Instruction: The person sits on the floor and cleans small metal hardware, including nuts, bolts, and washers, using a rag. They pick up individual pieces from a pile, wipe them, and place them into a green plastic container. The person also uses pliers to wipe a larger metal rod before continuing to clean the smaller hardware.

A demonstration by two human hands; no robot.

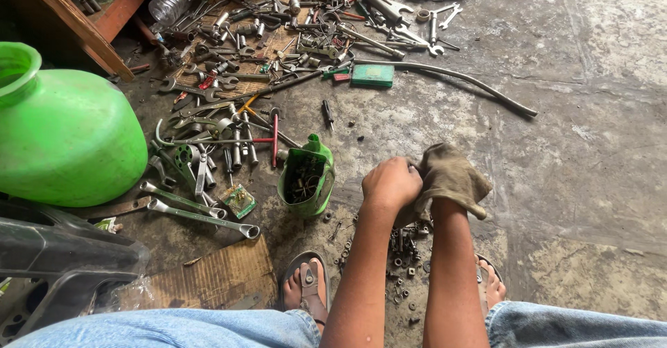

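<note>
Both hands grip one grimy rag (448, 177): left hand (390, 183) fisted, right hand (439, 195) hidden inside it.

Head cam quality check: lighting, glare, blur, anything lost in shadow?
Head view: soft, even daylight, no hard shadows; sharp on the left hand and on the brown glove covering the right hand; mild sheen on the green pot; top-left corner under the wooden bench goes dark; slight wide-angle stretch at the edges.
</note>
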